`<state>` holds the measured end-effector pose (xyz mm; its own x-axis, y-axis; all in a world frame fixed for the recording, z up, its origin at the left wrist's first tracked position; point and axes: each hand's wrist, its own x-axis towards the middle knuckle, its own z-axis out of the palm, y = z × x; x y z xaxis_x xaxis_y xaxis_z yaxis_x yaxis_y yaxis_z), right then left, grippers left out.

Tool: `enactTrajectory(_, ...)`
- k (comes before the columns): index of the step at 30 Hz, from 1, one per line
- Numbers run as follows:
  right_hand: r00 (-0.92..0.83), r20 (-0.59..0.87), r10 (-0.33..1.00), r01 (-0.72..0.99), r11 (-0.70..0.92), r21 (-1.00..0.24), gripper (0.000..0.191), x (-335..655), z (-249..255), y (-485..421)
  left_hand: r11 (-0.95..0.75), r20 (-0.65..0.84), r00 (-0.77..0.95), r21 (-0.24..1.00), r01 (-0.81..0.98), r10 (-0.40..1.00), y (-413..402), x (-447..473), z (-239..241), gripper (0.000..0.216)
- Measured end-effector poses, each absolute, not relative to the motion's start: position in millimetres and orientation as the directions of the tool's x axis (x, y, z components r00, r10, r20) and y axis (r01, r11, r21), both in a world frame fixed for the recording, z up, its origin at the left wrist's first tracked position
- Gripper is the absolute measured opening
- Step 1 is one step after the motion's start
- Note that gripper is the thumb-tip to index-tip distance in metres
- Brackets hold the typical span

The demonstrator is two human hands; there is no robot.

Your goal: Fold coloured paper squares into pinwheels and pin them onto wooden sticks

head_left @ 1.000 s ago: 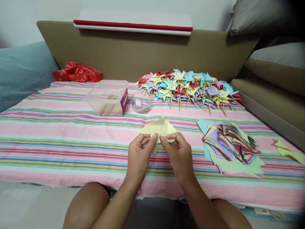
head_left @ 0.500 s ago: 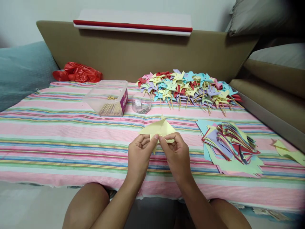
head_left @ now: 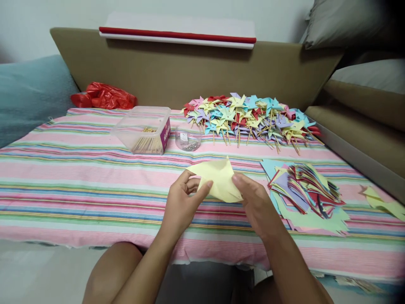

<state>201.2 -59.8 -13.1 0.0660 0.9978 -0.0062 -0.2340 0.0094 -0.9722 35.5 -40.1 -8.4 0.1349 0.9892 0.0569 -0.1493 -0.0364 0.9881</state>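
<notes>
A pale yellow sheet of paper (head_left: 218, 179), creased and bent, is held in the air in front of me. My left hand (head_left: 186, 194) pinches its left side, thumb on top and fingers curled beneath. At its right edge, my right hand (head_left: 255, 198) grips the paper, with the thumb side showing and the other fingers partly hidden. Beyond the paper stands a clear round tub (head_left: 188, 141) with small metal pieces. Left of it is a clear plastic box (head_left: 139, 126) of wooden sticks.
Many paper pinwheels (head_left: 249, 114) on sticks lie heaped at the back right. A stack of coloured paper (head_left: 311, 190) with dark-handled scissors or a similar tool sits to my right, near yellow scraps (head_left: 384, 202). A red plastic bag (head_left: 109, 96) lies back left on the striped cloth (head_left: 95, 198).
My right hand has moved right, from pinching near the paper's middle to its right edge. The paper has spread wider and turned. My left hand keeps its pinch.
</notes>
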Motion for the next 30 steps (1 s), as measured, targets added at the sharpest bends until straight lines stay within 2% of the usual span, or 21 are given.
enactTrajectory(3,-0.044,-0.054,0.998,-0.215,-0.062,-0.975,0.035,208,-13,-63,-0.077,0.091,0.217,0.995,-0.071,0.972,-41,33,-4,0.037)
enactTrajectory(7,-0.029,-0.072,0.997,-0.111,-0.075,-0.991,0.036,206,-16,-63,-0.09,0.093,0.275,0.996,-0.026,0.957,-40,30,-4,0.04)
enactTrajectory(15,-0.046,-0.097,0.994,-0.017,-0.098,-0.995,0.034,205,-20,-61,-0.171,0.11,0.386,0.977,0.126,0.916,-38,22,-3,0.042)
enactTrajectory(19,0.006,-0.057,0.998,0.053,-0.057,-0.997,0.031,204,-24,-60,-0.184,0.109,0.383,0.969,0.166,0.917,-37,21,-4,0.045)
enactTrajectory(21,0.063,-0.079,0.995,-0.023,-0.077,-0.997,0.032,201,-25,-59,-0.144,0.102,0.346,0.985,0.097,0.933,-35,22,-6,0.047)
enactTrajectory(23,0.152,-0.093,0.984,-0.201,-0.062,-0.978,0.033,195,-26,-58,-0.072,0.083,0.276,0.996,-0.05,0.958,-34,25,-8,0.052)
enactTrajectory(25,0.247,-0.084,0.965,-0.389,0.02,-0.921,0.032,185,-25,-57,0.005,0.039,0.224,0.981,-0.195,0.974,-33,30,-11,0.051)
enactTrajectory(27,0.288,-0.088,0.954,-0.509,0.075,-0.858,0.03,173,-25,-56,0.074,-0.01,0.225,0.958,-0.278,0.974,-36,36,-14,0.041)
enactTrajectory(30,0.288,-0.114,0.951,-0.572,0.075,-0.817,0.03,156,-26,-58,0.092,-0.016,0.217,0.934,-0.346,0.976,-43,49,-16,0.025)
